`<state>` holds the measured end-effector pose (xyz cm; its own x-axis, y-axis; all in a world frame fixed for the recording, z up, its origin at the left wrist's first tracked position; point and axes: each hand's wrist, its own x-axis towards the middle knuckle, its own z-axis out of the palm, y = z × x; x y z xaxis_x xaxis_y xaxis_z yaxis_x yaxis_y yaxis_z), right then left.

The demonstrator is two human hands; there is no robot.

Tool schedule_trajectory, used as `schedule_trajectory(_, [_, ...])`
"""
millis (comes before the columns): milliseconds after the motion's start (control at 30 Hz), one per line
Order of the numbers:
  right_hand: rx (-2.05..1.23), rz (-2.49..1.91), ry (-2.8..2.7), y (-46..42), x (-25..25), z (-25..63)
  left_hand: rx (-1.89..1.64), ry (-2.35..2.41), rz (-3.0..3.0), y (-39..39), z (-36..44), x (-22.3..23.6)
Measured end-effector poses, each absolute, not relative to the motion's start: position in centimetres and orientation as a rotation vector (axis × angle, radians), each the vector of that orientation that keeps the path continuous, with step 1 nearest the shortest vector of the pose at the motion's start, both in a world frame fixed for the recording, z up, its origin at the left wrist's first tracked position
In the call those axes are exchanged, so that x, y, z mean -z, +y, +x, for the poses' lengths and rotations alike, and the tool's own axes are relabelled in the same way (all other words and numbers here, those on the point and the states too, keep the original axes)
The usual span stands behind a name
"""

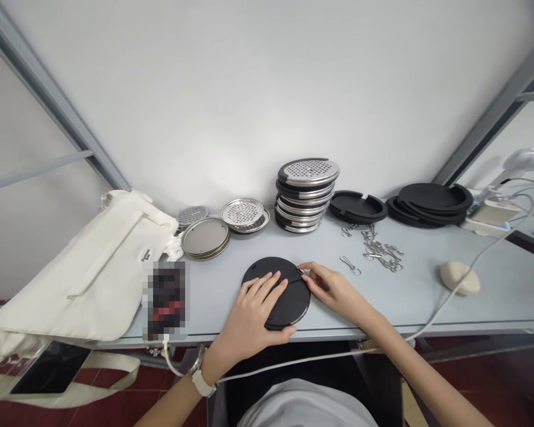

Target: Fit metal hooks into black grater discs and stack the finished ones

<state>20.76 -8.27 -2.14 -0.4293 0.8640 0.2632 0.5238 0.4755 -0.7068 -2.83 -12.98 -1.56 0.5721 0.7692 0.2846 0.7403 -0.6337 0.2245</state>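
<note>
A black round disc with a straight seam across it lies near the table's front edge. My left hand rests flat on its top, fingers spread and thumb by the near rim. At the disc's upper right edge, my right hand pinches a small metal clip, mostly hidden by the fingertips. A single metal snap hook lies just beyond that hand, and a loose pile of similar hooks is farther right.
Behind stands a tall stack of perforated metal discs in black holders. Metal plates and grater discs sit left of it, black holders right. A cream bag, white cable and beige rounded object lie around.
</note>
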Motion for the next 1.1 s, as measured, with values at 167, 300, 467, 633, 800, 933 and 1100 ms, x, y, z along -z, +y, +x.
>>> schedule_trajectory(167, [-0.688,-1.151,-2.115,-8.28,2.27,20.74,-0.552,1.307,2.711,-13.02,-2.85,1.48])
schedule_trajectory(300, [-0.686,-1.166,-2.113,-8.28,2.28,20.75,-0.562,1.303,2.718,-13.04,-2.81,1.47])
schedule_trajectory(467, [-0.714,-1.172,-2.118,-8.32,2.17,20.76,-0.563,1.306,2.721,-12.99,-2.84,1.57])
schedule_trajectory(633, [-0.712,-1.18,-2.116,-8.41,2.16,20.75,-0.566,1.308,2.721,-12.98,-2.84,1.56])
schedule_trajectory(800, [-0.717,-1.174,-2.117,-8.33,2.2,20.79,-0.56,1.303,2.727,-12.97,-2.86,1.58])
schedule_trajectory(933, [-0.741,-1.165,-2.112,-8.25,2.24,20.82,-0.56,1.306,2.728,-12.99,-2.87,1.6])
schedule_trajectory(1100, [-0.771,-1.161,-2.104,-8.28,2.3,20.83,-0.567,1.302,2.728,-12.99,-2.84,1.62])
